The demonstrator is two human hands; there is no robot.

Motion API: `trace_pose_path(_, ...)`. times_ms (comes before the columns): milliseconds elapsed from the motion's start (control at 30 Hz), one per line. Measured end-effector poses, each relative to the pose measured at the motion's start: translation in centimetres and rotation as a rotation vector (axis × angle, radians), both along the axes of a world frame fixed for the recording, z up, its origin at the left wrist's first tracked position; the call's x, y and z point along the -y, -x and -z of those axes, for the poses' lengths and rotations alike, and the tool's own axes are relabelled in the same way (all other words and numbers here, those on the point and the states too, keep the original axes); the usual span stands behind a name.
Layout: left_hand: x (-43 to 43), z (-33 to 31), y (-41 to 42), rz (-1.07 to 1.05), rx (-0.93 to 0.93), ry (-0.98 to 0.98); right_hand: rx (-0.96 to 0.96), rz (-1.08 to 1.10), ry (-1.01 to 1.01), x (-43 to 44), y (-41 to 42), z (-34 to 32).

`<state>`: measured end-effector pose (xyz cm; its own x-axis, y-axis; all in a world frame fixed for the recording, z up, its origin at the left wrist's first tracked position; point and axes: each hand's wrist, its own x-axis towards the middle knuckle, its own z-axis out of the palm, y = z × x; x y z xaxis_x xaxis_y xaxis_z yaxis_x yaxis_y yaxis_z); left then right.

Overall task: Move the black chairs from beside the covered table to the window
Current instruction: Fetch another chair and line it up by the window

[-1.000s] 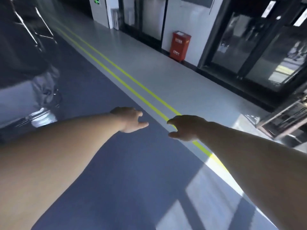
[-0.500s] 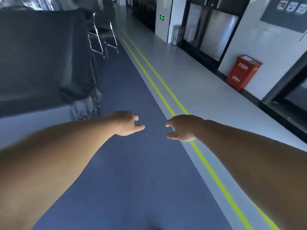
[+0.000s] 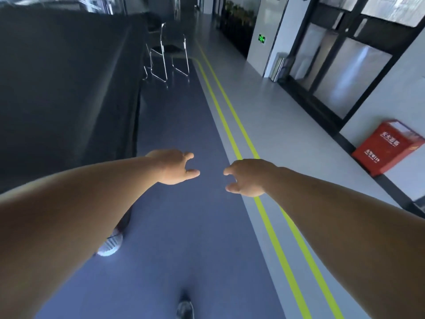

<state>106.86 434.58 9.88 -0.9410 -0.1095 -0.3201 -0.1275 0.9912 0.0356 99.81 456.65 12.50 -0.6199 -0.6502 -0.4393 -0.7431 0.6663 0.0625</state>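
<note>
A black chair (image 3: 169, 49) with a chrome tube frame stands far ahead on the blue floor, beside the far end of the table draped in dark cloth (image 3: 69, 84) that fills the left side. A second chair frame seems to stand just behind it, partly hidden. My left hand (image 3: 174, 166) and my right hand (image 3: 247, 177) reach forward over the blue floor, a short gap between them, fingers loosely spread and holding nothing. Both hands are well short of the chairs.
Two yellow floor lines (image 3: 232, 132) run along the edge of the blue floor strip. A red box (image 3: 386, 148) stands against the right wall. Glass doors (image 3: 345, 72) line the right side. My shoes (image 3: 110, 246) show below my arms.
The view has swung left along the corridor; the covered table and chairs now lie ahead and closer. The red box has shifted to the right edge. Both hands stay empty and outstretched.
</note>
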Motion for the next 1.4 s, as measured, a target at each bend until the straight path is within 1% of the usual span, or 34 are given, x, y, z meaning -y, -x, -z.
trace_pose_path(67, 3.4, -0.6, 6.7, -0.015, -0.012, -0.003, 0.002, 0.004, 0.004, 3.1, 6.7, -0.3)
trace_pose_path(333, 13.4, -2.5, 28.7, -0.045, -0.026, -0.020, 0.005, 0.022, 0.031, 12.4, 29.3, -2.6)
trace_pose_path(500, 19.5, -1.5, 44.7, -0.062, -0.033, 0.032, -0.022, -0.020, 0.082, 19.1, 45.6, -0.7)
trace_pose_path(667, 25.2, -1.2, 61.3, -0.103, -0.028, 0.021, -0.009, -0.039, 0.116, 25.5, 63.1, 0.7)
trace_pose_path(800, 29.7, -1.9, 71.1, -0.123, -0.008, 0.001, -0.002, -0.049, 0.055, 29.7, 73.7, 0.1)
trace_pose_path(967, 37.3, -1.9, 83.6, -0.156, -0.018, -0.001, -0.025, -0.079, 0.068, 36.9, 86.5, -0.4)
trace_pose_path(1167, 48.0, 0.0, 101.3, -0.147, -0.011, -0.003, -0.019, -0.088, 0.048, 48.2, 102.9, 1.2)
trace_pose_path(1400, 58.5, -1.1, 119.1, -0.144, 0.020, -0.006, 0.014, -0.097, 0.059, 58.7, 120.8, 0.0)
